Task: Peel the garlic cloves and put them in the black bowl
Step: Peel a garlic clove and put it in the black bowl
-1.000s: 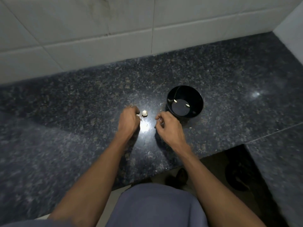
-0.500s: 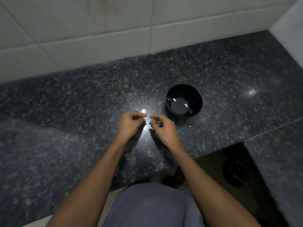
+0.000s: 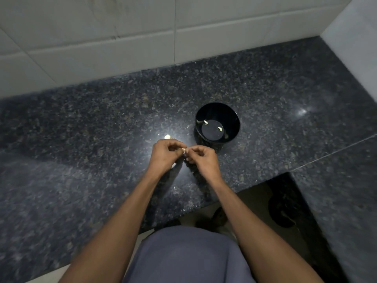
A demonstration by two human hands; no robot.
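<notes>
One garlic clove is now pinched between the fingertips of both hands, the left hand and right hand having closed in from slightly apart a moment ago to meet just above the countertop, near its front edge. Peeling looks under way, with another clove waiting on the stone just behind the left hand. Peeled pieces already lie in the black bowl, just beyond the right hand.
</notes>
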